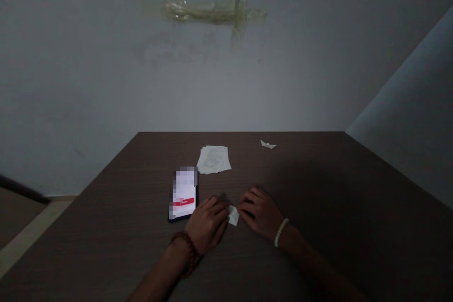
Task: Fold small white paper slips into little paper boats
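Observation:
A small piece of white paper (233, 215) lies on the dark wooden table (318, 188) between my two hands. My left hand (208, 224), with a brown bead bracelet on its wrist, rests on the paper's left side with curled fingers pressing it. My right hand (260, 212), with a white bracelet, has its fingers bent down on the paper's right edge. Most of the paper is hidden under my fingers.
A lit phone (183, 194) lies just left of my left hand. A stack of white paper sheets (213, 159) sits further back. A small folded paper shape (268, 144) rests near the far edge. A grey wall with taped plastic (212, 9) stands behind.

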A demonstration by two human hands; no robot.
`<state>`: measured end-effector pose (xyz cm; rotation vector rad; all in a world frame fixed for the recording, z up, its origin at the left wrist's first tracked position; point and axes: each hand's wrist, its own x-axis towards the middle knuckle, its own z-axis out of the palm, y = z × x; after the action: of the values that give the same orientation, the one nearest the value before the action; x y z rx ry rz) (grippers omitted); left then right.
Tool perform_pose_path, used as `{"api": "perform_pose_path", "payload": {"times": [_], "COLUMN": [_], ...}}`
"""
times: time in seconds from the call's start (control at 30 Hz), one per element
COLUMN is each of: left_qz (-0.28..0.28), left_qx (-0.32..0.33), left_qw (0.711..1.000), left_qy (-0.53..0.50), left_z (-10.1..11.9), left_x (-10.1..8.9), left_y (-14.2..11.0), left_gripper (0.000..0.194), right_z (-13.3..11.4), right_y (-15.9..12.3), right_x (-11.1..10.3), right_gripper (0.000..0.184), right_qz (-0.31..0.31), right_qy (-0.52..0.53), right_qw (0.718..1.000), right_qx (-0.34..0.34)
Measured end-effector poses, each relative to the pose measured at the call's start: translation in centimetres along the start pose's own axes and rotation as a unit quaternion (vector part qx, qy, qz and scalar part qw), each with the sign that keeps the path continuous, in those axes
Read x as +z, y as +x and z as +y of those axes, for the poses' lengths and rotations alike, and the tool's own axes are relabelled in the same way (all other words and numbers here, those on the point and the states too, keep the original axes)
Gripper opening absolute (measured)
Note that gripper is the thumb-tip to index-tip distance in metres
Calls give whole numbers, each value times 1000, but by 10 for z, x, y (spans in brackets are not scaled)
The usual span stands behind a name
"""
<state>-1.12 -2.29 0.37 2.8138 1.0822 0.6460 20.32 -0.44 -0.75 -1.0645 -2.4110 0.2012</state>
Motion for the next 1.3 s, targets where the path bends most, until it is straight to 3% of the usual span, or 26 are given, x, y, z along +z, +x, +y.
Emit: {"api": "perform_pose_path", "payload": {"times": [0.23,0.53,1.0,1.3], "left_qz": [-22,-37,-56,-30], "left_qx": [0,-15,-24,-33], "left_qw": [1000,998,997,998], "left_qy": [16,43,47,53], "left_z": [2,7,8,11], "left_x": [2,-1,-1,1], "left_y": [-2,3,2,4], "left_gripper": [17,23,22,20], "right_z": [3,-2,7,2], "right_y": [4,6,-2,-4], "right_x": [1,-5,-1,-4], "right_gripper": [12,14,14,8], "right_qz": [21,-29,11,20], "right_qy": [21,1,31,48], "right_qw": [999,999,999,998], "right_qx": [24,-17,6,23]}}
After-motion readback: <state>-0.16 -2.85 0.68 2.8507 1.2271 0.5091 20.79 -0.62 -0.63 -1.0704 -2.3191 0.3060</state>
